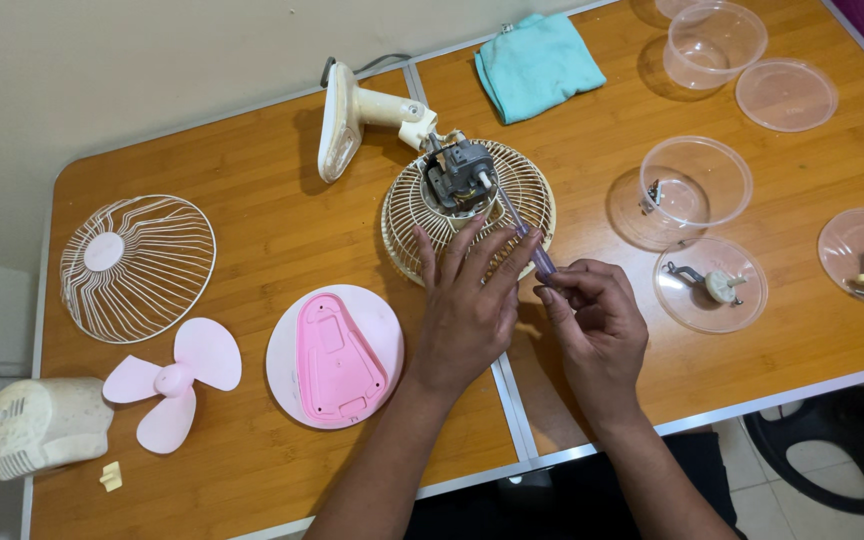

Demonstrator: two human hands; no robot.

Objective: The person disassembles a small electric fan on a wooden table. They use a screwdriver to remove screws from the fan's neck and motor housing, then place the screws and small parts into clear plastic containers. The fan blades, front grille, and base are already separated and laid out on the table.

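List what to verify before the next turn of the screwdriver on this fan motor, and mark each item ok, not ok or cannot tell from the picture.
1. Left hand steadies the rear grille: ok, fingers rest on it.
2. Right hand grips the screwdriver: ok.
3. Tip seated in a screw on the motor: cannot tell, too small to see.
4. Tub for removed parts close by: ok, open beside the right hand.
5. Pink blade and front grille lie apart from the work: ok.
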